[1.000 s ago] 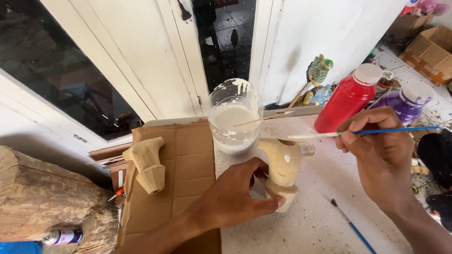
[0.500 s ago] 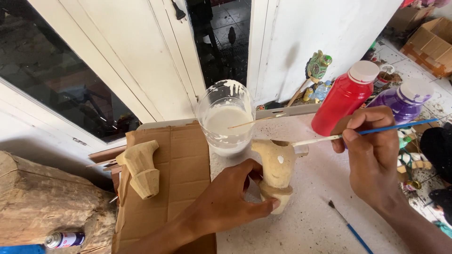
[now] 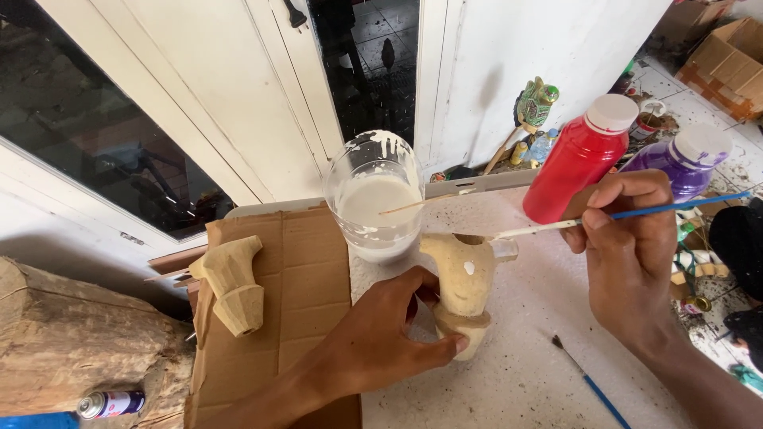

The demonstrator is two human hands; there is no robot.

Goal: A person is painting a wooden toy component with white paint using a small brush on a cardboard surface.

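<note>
Nearest the camera, the left hand [image 3: 373, 342] reaches in from the lower edge, and its fingers [image 3: 433, 349] curl around the lower part of a pale carved wooden figure [image 3: 463, 290], pinching its base with the thumb on the near side. The figure stands upright on the speckled white bench [image 3: 524, 373], just beyond the fingertips, and bears a small white dab of paint on its front. To the right of those fingers a spare blue-handled brush [image 3: 584, 380] lies flat on the bench, well apart from both hands.

The right hand [image 3: 628, 254] hovers right of the figure, its fingers [image 3: 604, 214] pressed together around a thin blue paintbrush [image 3: 628, 214], held like a pen. The brush's pale front end reaches leftward to the figure's upper right edge.

Left of the left hand, a sheet of brown cardboard [image 3: 306, 278] covers the bench, and on it lies a second unpainted carved piece [image 3: 232, 282]. Further left sits a rough log [image 3: 71, 349] with a small spray can [image 3: 111, 403] at its foot.

Just beyond the figure stands a clear glass of white paint [image 3: 377, 202] with a thin stick across its rim. Beyond the right hand's fingers stand a red paint bottle [image 3: 580, 159] and a purple paint bottle [image 3: 687, 159], both with white caps. Behind everything rises a white door frame [image 3: 238, 103].
</note>
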